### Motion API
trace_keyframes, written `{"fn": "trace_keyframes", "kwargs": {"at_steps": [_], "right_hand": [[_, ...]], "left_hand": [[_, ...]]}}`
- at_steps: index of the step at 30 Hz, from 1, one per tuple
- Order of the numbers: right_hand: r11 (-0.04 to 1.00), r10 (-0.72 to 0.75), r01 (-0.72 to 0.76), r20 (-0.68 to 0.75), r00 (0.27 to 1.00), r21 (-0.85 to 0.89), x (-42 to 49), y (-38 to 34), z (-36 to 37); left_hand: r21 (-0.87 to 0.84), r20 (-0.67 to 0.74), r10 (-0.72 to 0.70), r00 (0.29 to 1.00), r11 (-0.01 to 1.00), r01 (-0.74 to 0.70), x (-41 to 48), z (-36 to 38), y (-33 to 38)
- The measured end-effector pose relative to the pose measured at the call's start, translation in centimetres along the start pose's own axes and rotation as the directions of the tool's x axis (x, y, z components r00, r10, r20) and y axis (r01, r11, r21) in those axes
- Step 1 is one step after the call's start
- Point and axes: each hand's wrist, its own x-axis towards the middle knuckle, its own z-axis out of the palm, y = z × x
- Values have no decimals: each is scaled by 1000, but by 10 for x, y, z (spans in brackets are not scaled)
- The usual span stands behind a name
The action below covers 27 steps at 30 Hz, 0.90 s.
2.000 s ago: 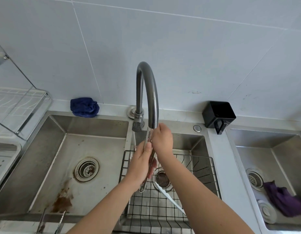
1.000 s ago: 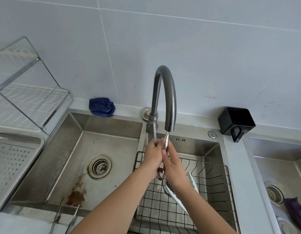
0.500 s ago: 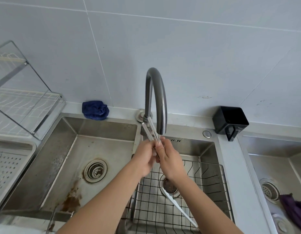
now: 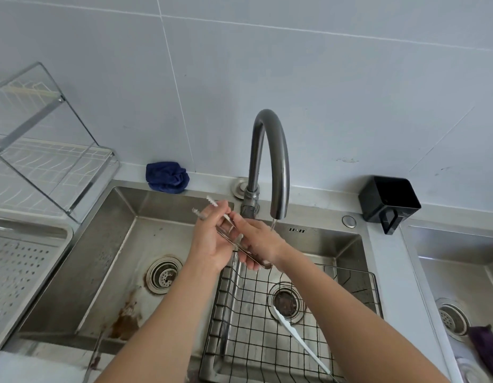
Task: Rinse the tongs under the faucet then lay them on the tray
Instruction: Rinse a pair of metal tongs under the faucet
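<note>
The left hand [image 4: 212,246] and right hand [image 4: 257,241] grip the tongs [image 4: 229,235] just left of the faucet [image 4: 280,161] stream, tips tilted far-left, apparently draining before the tray [image 4: 18,272].

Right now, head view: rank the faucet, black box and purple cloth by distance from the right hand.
1. Faucet, spout just beside the right hand.
2. Black box, on the counter to the right.
3. Purple cloth, in the far right sink.
</note>
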Motion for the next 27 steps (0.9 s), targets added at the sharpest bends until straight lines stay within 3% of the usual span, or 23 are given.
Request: {"fn": "trace_keyframes", "kwargs": {"at_steps": [3, 6, 9, 11, 13, 15, 19, 21, 24, 27], "right_hand": [[989, -44, 40, -28, 999, -140, 10, -4, 8], [992, -44, 48, 41, 998, -117, 8, -6, 7], [999, 41, -44, 161, 986, 12, -4, -3, -8], [987, 90, -116, 210, 974, 114, -12, -4, -19], [959, 125, -177, 231, 965, 221, -16, -7, -25], [929, 137, -206, 232, 963, 307, -17, -7, -27], [872, 127, -184, 154, 980, 453, -25, -1, -34], [943, 69, -71, 20, 997, 324, -32, 4, -33], [999, -19, 27, -175, 984, 43, -44, 16, -29], [990, -34, 59, -194, 980, 126, -53, 30, -32]], "left_hand": [[18, -154, -2, 988, 1000, 5, 0, 0, -1], [-33, -211, 18, 977, 999, -26, 4, -1, 4], [-102, -88, 53, 995, 993, -62, 4, -3, 1], [-131, 51, -11, 999, 991, 18, 0, -2, -8], [-40, 83, -135, 987, 989, 139, -3, 4, -15], [112, 19, -187, 982, 977, 183, -3, 14, -20], [240, -232, -70, 970, 963, 126, 5, 41, -27], [260, -312, 12, 950, 963, 73, 7, 55, -32], [335, -320, 128, 939, 942, -14, 5, 69, -46], [348, -254, 105, 961, 937, -10, 1, 68, -55]]}}
